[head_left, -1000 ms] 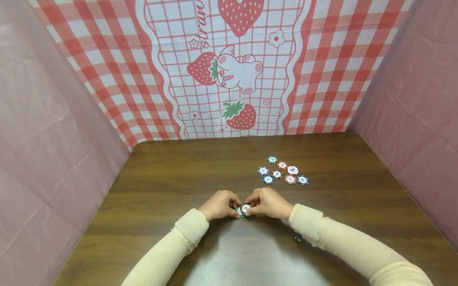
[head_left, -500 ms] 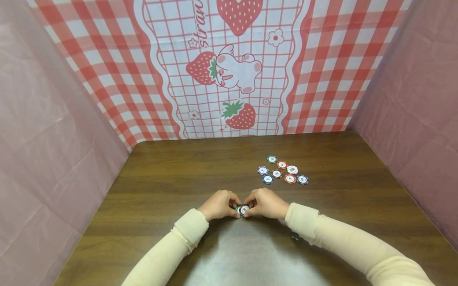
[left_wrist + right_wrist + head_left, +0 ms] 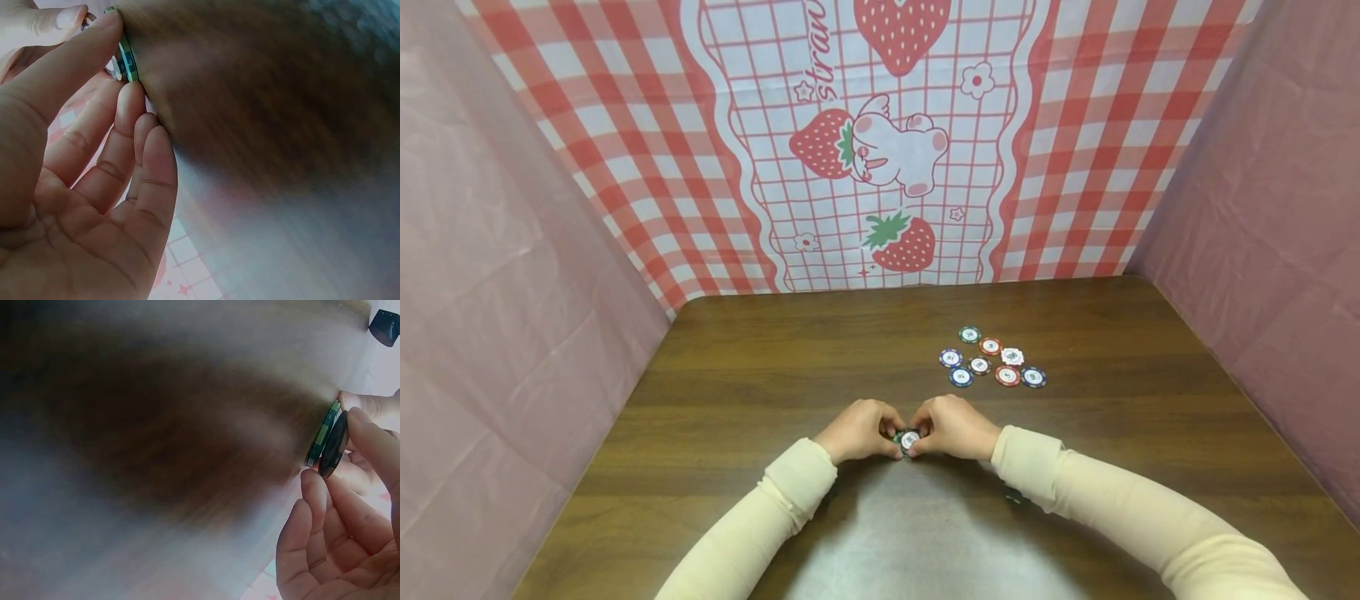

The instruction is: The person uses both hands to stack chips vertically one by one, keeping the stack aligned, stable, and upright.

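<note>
Near the middle of the table, my left hand pinches a green poker chip at its edge between thumb and fingers. My right hand pinches a black poker chip with a white centre, held over the green one. In the right wrist view the black chip leans at a slight angle to the green chip, with a narrow gap along part of them. Fingers hide much of both rims. Whether more than one green chip lies underneath, I cannot tell.
Beyond my right hand several poker chips lie loose and flat: green, red, white, blue and dark brown among them. A checked strawberry cloth hangs at the brown table's back edge, pink cloths at both sides.
My right hand has shifted slightly left with the black chip, which now covers more of the green chip. My left hand has stayed in place.
</note>
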`<act>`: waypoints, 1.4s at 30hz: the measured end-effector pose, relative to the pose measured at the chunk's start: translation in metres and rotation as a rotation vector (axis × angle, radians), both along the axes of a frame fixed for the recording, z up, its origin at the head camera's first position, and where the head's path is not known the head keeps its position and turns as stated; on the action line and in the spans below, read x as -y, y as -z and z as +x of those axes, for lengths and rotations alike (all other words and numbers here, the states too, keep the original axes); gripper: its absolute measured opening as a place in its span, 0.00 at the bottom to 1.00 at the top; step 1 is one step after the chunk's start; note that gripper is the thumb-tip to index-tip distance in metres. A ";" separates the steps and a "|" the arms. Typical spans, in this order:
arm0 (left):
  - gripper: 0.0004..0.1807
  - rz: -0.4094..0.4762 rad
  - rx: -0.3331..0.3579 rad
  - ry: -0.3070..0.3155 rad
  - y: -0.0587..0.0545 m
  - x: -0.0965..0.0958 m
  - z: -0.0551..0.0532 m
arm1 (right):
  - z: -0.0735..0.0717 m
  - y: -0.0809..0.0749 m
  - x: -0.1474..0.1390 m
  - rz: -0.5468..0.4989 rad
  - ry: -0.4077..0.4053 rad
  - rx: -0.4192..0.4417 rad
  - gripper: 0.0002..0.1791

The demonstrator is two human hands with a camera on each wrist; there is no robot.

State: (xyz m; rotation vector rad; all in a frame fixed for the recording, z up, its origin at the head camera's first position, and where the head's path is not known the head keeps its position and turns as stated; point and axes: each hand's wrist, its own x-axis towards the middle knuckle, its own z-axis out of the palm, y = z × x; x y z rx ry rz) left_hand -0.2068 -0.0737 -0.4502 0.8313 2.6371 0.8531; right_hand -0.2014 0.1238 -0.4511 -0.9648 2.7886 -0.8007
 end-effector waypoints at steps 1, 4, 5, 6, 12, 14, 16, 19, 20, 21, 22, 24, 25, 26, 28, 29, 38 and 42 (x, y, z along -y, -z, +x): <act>0.14 0.000 0.000 0.001 0.000 0.000 0.000 | 0.000 0.000 0.000 0.000 0.001 -0.004 0.13; 0.14 0.001 0.000 0.001 0.000 0.000 0.000 | -0.001 0.001 0.001 0.004 0.008 -0.010 0.13; 0.14 0.000 0.000 0.001 0.000 0.001 0.000 | -0.001 0.001 0.001 0.003 0.013 -0.003 0.13; 0.15 0.000 -0.001 0.000 0.000 0.001 0.000 | -0.001 0.001 0.001 0.001 0.018 0.003 0.14; 0.16 0.009 -0.006 -0.003 0.000 0.001 0.001 | 0.000 0.000 0.004 -0.008 0.021 0.015 0.13; 0.16 0.014 -0.007 -0.004 0.001 0.001 0.001 | 0.000 0.000 0.005 -0.008 0.020 0.015 0.13; 0.16 0.018 -0.002 -0.007 0.001 0.001 0.001 | 0.000 0.000 0.006 -0.005 0.024 0.015 0.13; 0.17 0.019 0.000 -0.007 0.001 0.000 0.001 | 0.000 0.000 0.008 0.012 0.047 0.025 0.13; 0.17 0.018 0.000 -0.008 0.001 0.000 0.001 | 0.001 0.000 0.008 0.019 0.052 0.019 0.13; 0.17 0.017 0.000 -0.008 0.001 0.000 0.001 | 0.001 0.000 0.008 0.027 0.056 0.015 0.13; 0.17 0.016 0.000 -0.009 0.001 0.000 0.001 | 0.001 0.000 0.008 0.036 0.060 0.009 0.13; 0.17 0.011 0.000 -0.011 0.001 0.000 0.001 | 0.001 0.000 0.009 0.049 0.065 0.001 0.14; 0.17 0.009 -0.001 -0.011 0.001 0.000 0.000 | 0.002 0.000 0.009 0.053 0.067 -0.001 0.14; 0.17 0.006 -0.004 -0.012 0.001 0.000 0.000 | 0.002 -0.001 0.009 0.056 0.066 -0.006 0.14; 0.17 0.004 -0.006 -0.011 0.001 0.000 0.000 | 0.002 -0.001 0.009 0.057 0.064 -0.012 0.14; 0.17 0.003 -0.008 -0.011 0.001 0.000 0.000 | 0.002 0.000 0.010 0.056 0.063 -0.015 0.14; 0.17 0.002 -0.022 -0.009 0.001 0.000 0.001 | 0.000 0.003 0.010 0.041 0.063 -0.035 0.17; 0.16 0.003 -0.036 -0.002 0.001 0.000 0.002 | -0.001 0.002 0.009 0.028 0.056 -0.008 0.17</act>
